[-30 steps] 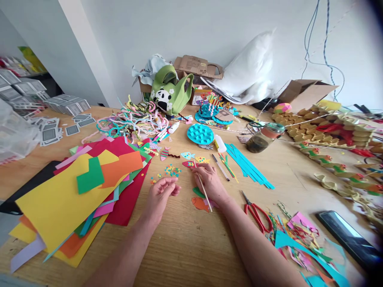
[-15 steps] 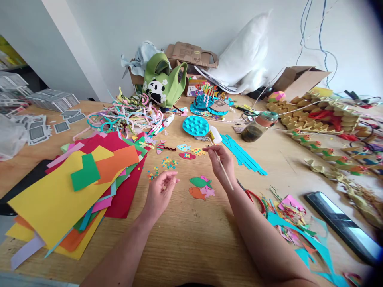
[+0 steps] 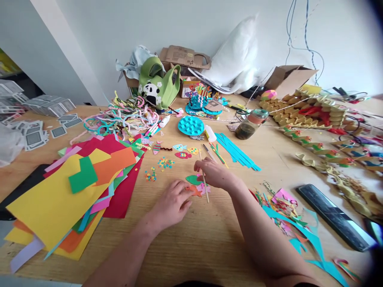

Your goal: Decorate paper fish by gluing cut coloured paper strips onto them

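My right hand (image 3: 214, 174) grips a thin pale wooden stick (image 3: 206, 191), which points down towards the tabletop beside the paper fish. Reaching in from the left, my left hand (image 3: 173, 202) has its fingers loosely apart, and the fingertips lie at the edge of an orange paper fish (image 3: 196, 190), partly covering it. A green paper fish (image 3: 191, 180) and a pink fish-shaped cut-out (image 3: 205, 188) are close by under and beside my right hand. Beyond are a decorated red fish (image 3: 183, 155), a blue spotted fish (image 3: 179, 147) and a yellow spotted fish (image 3: 193, 150).
Small paper confetti (image 3: 165, 162) lies left of the fish. Coloured sheets (image 3: 44, 199) are piled at left. A glue bottle (image 3: 210, 133), blue strips (image 3: 237, 151) and a jar (image 3: 251, 124) stand or lie farther back. Paper scraps (image 3: 281, 205) and a phone (image 3: 332, 215) are at right.
My left hand has moved right and its fingers have spread down to the orange fish. My right hand has lowered towards the fish with the stick, uncovering strips and a pen-like stick behind it.
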Demonstrator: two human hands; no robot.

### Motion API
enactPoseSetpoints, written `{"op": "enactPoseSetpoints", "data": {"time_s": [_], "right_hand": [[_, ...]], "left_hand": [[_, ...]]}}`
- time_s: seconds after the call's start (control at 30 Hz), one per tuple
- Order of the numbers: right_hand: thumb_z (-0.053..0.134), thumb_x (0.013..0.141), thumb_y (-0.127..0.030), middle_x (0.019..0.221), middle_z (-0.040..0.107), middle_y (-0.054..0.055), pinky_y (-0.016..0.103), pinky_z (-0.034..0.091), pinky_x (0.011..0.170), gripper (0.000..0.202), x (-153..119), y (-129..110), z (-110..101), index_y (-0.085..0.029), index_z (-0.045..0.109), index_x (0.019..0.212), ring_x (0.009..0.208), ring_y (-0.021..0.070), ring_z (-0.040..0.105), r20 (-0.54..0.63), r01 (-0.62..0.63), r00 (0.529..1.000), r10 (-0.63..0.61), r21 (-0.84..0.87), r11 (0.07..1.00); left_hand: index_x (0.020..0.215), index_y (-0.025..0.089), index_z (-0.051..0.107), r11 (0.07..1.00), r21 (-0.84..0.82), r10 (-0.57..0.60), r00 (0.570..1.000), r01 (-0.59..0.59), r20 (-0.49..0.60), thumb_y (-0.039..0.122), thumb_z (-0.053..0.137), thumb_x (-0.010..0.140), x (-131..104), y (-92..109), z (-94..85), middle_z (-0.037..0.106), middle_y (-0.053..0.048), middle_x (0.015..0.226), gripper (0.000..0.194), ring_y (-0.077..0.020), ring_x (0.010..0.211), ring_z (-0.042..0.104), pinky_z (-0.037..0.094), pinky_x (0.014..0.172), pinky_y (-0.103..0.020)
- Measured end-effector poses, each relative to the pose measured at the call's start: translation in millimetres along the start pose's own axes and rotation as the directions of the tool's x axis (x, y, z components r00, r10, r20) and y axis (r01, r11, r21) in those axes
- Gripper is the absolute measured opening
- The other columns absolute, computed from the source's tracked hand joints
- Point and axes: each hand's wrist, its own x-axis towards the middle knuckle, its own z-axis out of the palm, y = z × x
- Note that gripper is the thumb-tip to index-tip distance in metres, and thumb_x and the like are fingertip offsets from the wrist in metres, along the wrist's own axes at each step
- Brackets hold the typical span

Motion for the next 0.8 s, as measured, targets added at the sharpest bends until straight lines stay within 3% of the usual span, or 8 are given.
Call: {"op": "enactPoseSetpoints", "data": {"time_s": [0.27, 0.67, 0.8], "right_hand": [[0.059, 0.081, -0.011, 0.104, 0.065, 0.015, 0.034, 0.041, 0.085, 0.022, 7.2, -11.6, 14.6, -0.012, 0.062, 0.104, 0.103, 0.0278, 0.053, 0.043, 0.02, 0.999, -0.015, -0.117, 0.993], [0.053, 0.079, -0.003, 0.1, 0.066, 0.014, 0.032, 0.04, 0.084, 0.027, 8.6, -10.6, 20.7, -0.013, 0.061, 0.103, 0.101, 0.0256, 0.054, 0.021, 0.056, 0.998, -0.055, -0.045, 0.997], [0.053, 0.081, -0.007, 0.095, 0.065, 0.013, 0.032, 0.041, 0.081, 0.018, 8.2, -9.7, 21.2, -0.015, 0.065, 0.093, 0.096, 0.0252, 0.054, 0.038, 0.094, 0.995, -0.092, -0.052, 0.994]], "left_hand": [[0.113, 0.023, 0.064, 0.995, 0.097, -0.023, 0.996, 0.015, 0.082, 0.016, 0.058, 0.085, -3.1, -1.3, 5.2, 0.058, -0.008, 0.117, 0.029, -0.0257, 0.117, 0.045, 0.043, 0.101, -0.046], [0.11, 0.022, 0.065, 0.995, 0.092, -0.038, 0.996, 0.031, 0.083, 0.016, 0.057, 0.086, -3.1, -0.4, 4.7, 0.059, -0.007, 0.113, 0.026, -0.0253, 0.115, 0.045, 0.043, 0.1, -0.045], [0.11, 0.022, 0.065, 0.996, 0.082, -0.038, 0.996, 0.031, 0.076, 0.015, 0.057, 0.085, -3.0, -1.3, 4.1, 0.059, -0.007, 0.113, 0.027, -0.0249, 0.114, 0.046, 0.043, 0.101, -0.044]]}}
